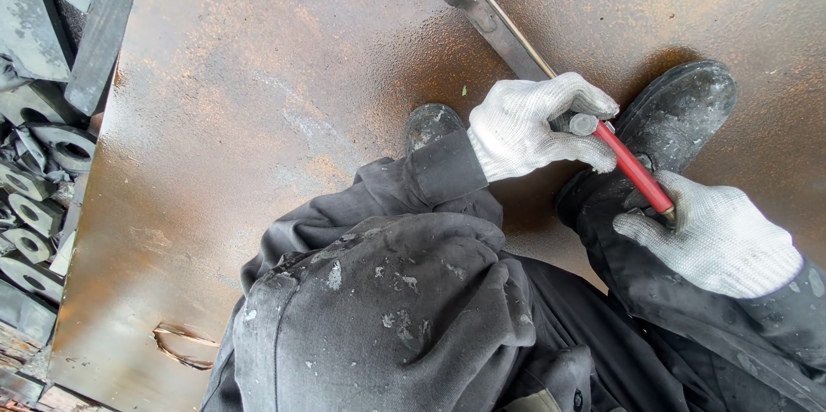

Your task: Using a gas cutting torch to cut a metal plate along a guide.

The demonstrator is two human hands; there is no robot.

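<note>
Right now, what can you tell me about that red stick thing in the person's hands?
The red tool is a slim red rod or handle with a dull grey, rounded metal end at its upper left. It slants down to the right, above a black boot. The left hand, in a white knit glove, grips around the grey end; the gloved right hand holds the lower end, which is hidden in the fingers. What kind of tool it is cannot be told.

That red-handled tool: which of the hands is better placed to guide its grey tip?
Probably the left hand: it already wraps the red-handled tool at its grey tip, while the right hand holds the far end.
</note>
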